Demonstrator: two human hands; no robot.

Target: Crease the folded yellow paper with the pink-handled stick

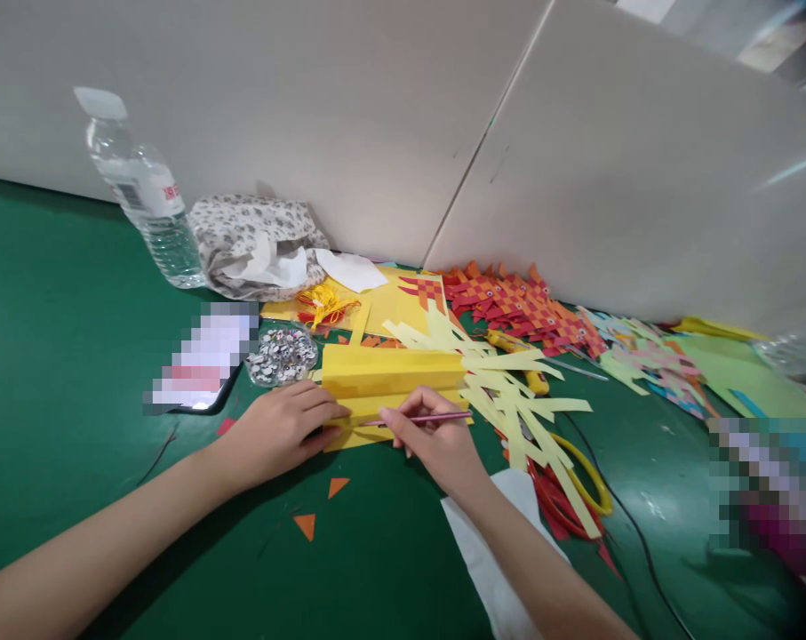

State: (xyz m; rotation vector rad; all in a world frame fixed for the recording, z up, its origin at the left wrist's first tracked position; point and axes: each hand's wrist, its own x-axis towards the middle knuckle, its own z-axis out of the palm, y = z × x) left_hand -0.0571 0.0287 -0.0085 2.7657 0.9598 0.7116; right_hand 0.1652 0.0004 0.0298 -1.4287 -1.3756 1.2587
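A yellow sheet of paper [393,360] with creases across it lies in front of me. My left hand [292,431] holds its left edge, fingers together and slightly bent, thumb close below them. My right hand [439,436] grips a slim pink pen [452,416], its tip on the lower part of the sheet, pointing left. The fingers of the right hand cover the middle of the pen. Pale yellow paper strips [515,391] are heaped just right of the sheet. Two small orange paper triangles [305,526] lie on the green table below it.
Behind stand a water bottle [146,196] and a patterned cloth pouch [256,240] against a grey partition. A phone [206,360] and a bag of googly eyes [283,354] lie left. Woven red-orange paper fish [509,302], a yellow-handled cutter [536,380] and red-handled scissors [553,498] lie right.
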